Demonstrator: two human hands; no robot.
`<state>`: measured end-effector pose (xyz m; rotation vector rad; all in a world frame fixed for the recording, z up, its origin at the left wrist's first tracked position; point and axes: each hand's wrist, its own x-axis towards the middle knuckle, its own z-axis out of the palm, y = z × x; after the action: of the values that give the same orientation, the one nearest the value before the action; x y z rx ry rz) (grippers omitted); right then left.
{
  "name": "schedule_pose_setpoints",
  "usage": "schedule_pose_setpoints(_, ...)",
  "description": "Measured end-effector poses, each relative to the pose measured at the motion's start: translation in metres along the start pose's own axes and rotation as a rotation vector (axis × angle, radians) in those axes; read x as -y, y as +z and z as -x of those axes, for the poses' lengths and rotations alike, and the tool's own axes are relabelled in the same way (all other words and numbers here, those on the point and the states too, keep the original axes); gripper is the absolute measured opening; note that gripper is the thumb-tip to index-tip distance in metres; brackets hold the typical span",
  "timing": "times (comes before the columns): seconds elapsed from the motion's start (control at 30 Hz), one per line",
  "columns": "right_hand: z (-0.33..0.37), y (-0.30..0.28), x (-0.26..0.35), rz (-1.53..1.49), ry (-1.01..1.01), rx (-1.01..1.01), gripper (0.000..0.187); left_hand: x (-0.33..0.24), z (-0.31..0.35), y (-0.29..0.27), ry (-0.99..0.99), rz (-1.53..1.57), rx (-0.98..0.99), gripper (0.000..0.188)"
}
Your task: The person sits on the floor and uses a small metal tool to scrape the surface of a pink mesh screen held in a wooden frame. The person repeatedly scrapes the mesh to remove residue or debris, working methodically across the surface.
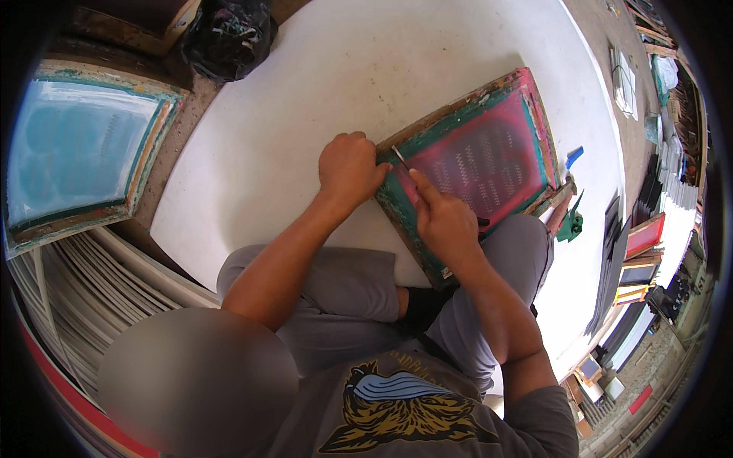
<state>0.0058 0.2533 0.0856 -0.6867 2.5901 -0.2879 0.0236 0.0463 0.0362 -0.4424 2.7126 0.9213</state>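
A screen-printing frame (431, 128) lies tilted against my legs, its wood stained green and pink around a pink mesh with pale lettering. At its upper left corner my left hand (350, 169) is closed, thumb over the edge. My right hand (449, 229) is wrapped around a slim tool, index finger stretched along it. The tool's thin metal tip (401, 157) touches or hovers just over the frame near my left thumb; a dark end shows behind the fist. Whether it is a screwdriver or a blade I cannot tell.
I sit cross-legged on a white board (305, 84). Another frame with blue mesh (80, 145) stands at the left, near a black plastic bag (230, 38). Right of my knee lie a blue piece (574, 156) and a green scrap (571, 221). Stacked frames (641, 263) line the far right.
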Motion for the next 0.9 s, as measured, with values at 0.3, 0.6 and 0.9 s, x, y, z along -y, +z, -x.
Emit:
schedule_pose_setpoints(0.3,-0.01,-0.007,-0.013,-0.472,0.014,0.034,0.042,0.001,-0.002,-0.001,-0.008,-0.008,0.023,0.037)
schedule_pose_setpoints(0.6,-0.008,0.014,-0.021,-0.852,0.167,0.104,0.045,0.004,-0.004,0.0,-0.031,0.004,0.036,0.038)
schedule_pose_setpoints(0.9,-0.008,0.003,-0.024,-0.856,0.266,0.234,0.045,0.004,-0.004,-0.001,-0.014,0.026,0.047,0.038)
